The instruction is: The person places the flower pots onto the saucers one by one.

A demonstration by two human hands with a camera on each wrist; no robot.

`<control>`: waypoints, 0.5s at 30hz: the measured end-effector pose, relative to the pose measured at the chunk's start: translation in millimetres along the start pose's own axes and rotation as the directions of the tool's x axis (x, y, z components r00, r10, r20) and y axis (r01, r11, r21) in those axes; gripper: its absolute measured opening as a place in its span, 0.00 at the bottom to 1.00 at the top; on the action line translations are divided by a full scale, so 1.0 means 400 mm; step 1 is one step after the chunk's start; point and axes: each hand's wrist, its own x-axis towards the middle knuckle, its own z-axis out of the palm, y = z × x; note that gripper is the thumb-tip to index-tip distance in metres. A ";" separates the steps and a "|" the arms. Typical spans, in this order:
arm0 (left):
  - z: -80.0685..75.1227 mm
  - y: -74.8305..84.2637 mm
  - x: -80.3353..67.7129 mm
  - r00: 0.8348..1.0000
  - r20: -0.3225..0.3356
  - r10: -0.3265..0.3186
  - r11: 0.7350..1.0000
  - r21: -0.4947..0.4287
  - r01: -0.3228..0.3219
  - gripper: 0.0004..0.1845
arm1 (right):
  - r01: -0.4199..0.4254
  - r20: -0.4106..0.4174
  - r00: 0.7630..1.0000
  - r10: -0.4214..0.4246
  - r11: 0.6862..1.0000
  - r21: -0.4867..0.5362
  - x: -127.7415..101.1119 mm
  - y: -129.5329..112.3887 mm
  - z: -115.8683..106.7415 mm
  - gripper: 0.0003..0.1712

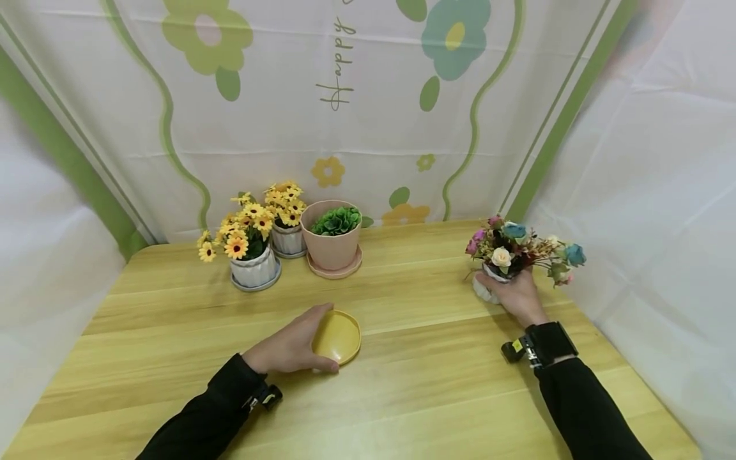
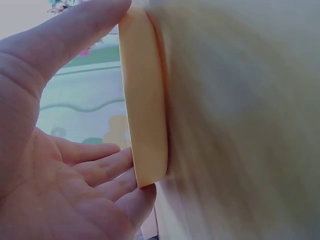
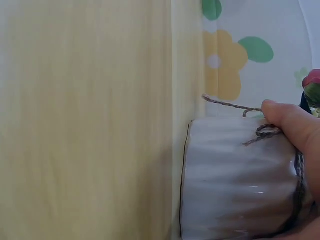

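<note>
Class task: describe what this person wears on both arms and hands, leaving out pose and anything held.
Both arms wear long black sleeves. The left hand and right hand are bare. The right wrist carries a black strap with a small yellow-marked camera unit; a black unit sits at the left wrist.

The right hand (image 3: 300, 145) grips a white ribbed pot (image 3: 235, 180), its fingers (image 3: 287, 120) curled over the upper side of the pot near the rim. A brown twine (image 3: 250, 112) runs round the pot and ends in a small bow just beside the fingers. The pot's base meets the pale wooden worktop (image 3: 90, 125). Behind it hangs a white cloth backdrop (image 3: 250, 30) printed with a yellow flower (image 3: 222, 70) and green leaves. A pink bud (image 3: 312, 79) shows at the frame's edge.
</note>
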 end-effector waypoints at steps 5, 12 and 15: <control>-0.002 0.001 0.000 1.000 -0.002 -0.002 1.000 -0.004 0.002 0.63 | 0.011 0.024 1.000 -0.011 1.000 0.019 -0.010 -0.010 0.019 0.59; 0.001 0.000 -0.004 1.000 -0.010 -0.004 1.000 -0.016 0.003 0.64 | 0.044 0.049 0.998 -0.044 0.999 0.012 -0.023 -0.028 0.043 0.59; 0.006 -0.001 -0.003 1.000 -0.011 -0.004 0.999 -0.033 0.004 0.64 | 0.076 0.072 0.995 -0.076 0.997 0.003 -0.030 -0.031 0.050 0.57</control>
